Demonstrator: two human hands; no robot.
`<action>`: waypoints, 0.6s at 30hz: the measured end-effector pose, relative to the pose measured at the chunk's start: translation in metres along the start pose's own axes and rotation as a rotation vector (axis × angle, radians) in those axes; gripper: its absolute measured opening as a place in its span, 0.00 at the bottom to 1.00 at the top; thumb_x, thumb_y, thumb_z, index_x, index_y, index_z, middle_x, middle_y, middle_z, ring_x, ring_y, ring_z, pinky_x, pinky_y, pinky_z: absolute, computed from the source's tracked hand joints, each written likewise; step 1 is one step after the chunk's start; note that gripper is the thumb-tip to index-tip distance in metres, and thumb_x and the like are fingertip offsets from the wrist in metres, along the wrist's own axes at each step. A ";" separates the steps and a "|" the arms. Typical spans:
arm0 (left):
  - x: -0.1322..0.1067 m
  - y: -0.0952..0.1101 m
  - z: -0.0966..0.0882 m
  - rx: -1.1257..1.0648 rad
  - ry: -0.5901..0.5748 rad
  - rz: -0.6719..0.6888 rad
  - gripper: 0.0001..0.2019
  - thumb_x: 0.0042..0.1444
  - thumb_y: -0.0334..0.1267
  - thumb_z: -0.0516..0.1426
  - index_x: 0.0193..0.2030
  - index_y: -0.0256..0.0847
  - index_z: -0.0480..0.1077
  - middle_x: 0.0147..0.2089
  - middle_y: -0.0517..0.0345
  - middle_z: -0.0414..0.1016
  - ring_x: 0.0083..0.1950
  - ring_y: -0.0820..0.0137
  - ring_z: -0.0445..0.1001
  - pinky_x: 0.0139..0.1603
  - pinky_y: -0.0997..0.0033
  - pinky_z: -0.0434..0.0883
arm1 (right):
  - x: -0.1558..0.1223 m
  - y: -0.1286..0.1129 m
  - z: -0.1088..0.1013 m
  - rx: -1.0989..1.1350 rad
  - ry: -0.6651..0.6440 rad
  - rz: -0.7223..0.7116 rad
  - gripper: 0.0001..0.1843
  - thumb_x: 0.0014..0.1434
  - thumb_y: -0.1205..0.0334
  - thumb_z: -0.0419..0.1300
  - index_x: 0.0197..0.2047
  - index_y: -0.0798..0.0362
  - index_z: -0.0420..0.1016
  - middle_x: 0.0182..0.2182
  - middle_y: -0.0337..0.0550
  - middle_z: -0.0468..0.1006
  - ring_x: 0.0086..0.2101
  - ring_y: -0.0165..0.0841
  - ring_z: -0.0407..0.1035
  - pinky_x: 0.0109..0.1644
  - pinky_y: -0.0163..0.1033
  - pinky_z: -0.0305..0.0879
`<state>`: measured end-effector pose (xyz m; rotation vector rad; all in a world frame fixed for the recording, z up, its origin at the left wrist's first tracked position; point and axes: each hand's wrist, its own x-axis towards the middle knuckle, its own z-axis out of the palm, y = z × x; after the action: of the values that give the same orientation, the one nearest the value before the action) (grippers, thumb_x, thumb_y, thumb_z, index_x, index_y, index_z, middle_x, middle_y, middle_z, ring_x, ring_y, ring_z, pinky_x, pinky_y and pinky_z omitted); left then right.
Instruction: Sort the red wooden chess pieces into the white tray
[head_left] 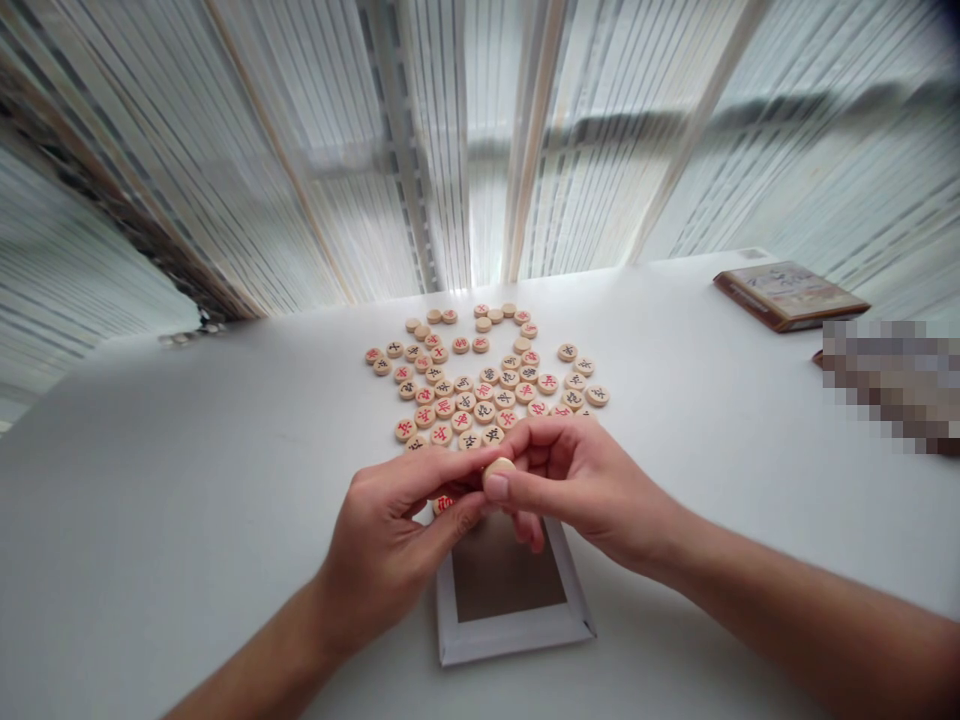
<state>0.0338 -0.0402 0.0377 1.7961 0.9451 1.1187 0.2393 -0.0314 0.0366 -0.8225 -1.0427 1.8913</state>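
Both my hands meet over the near middle of a white table [187,480]. My right hand [577,480] pinches a round wooden game piece [499,467] between thumb and fingers. My left hand [390,540] is closed beside it, thumb and forefinger touching the same piece. Another piece with a red mark [443,504] shows just under my left fingers. Beyond the hands lies a spread of several wooden discs [487,385] with red and black characters. Below the hands sits a shallow white box [510,625] with a brown inside.
A brown box lid [787,293] lies at the far right of the table. A blurred-out patch [892,385] covers something at the right edge. Vertical white blinds [480,140] hang behind the table's far edge.
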 end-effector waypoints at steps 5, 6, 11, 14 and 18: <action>0.000 -0.001 -0.001 0.028 -0.018 0.052 0.21 0.63 0.26 0.68 0.58 0.55 0.85 0.45 0.62 0.90 0.41 0.73 0.86 0.46 0.80 0.81 | 0.001 -0.001 0.000 -0.019 -0.002 -0.028 0.20 0.51 0.57 0.83 0.33 0.58 0.79 0.21 0.37 0.80 0.21 0.25 0.73 0.27 0.28 0.72; 0.000 -0.002 -0.002 0.035 -0.018 0.054 0.21 0.63 0.26 0.68 0.58 0.55 0.85 0.45 0.63 0.90 0.41 0.73 0.86 0.46 0.80 0.81 | 0.001 -0.001 0.000 -0.020 0.000 -0.028 0.20 0.50 0.57 0.83 0.33 0.58 0.78 0.21 0.37 0.81 0.21 0.25 0.73 0.27 0.28 0.72; -0.002 -0.004 -0.002 0.055 -0.034 0.076 0.23 0.63 0.25 0.67 0.59 0.57 0.84 0.49 0.62 0.90 0.44 0.72 0.86 0.48 0.79 0.81 | 0.000 0.002 -0.001 -0.034 0.027 -0.008 0.21 0.48 0.57 0.84 0.33 0.57 0.78 0.21 0.36 0.80 0.20 0.25 0.72 0.26 0.28 0.71; -0.002 -0.004 -0.001 0.036 -0.037 0.057 0.22 0.63 0.25 0.68 0.59 0.56 0.84 0.47 0.61 0.89 0.42 0.73 0.86 0.47 0.79 0.81 | 0.000 0.002 -0.001 -0.034 0.033 -0.015 0.21 0.48 0.58 0.84 0.32 0.56 0.77 0.21 0.36 0.80 0.20 0.25 0.72 0.25 0.28 0.70; -0.002 -0.003 -0.001 -0.049 -0.016 -0.041 0.18 0.63 0.29 0.69 0.57 0.53 0.85 0.45 0.60 0.89 0.41 0.71 0.87 0.45 0.78 0.83 | 0.000 0.001 0.000 0.004 0.004 -0.029 0.19 0.49 0.60 0.83 0.33 0.57 0.80 0.22 0.38 0.82 0.21 0.26 0.74 0.28 0.28 0.73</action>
<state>0.0321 -0.0411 0.0347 1.7361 0.9332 1.0911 0.2389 -0.0317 0.0359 -0.8044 -1.0422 1.8664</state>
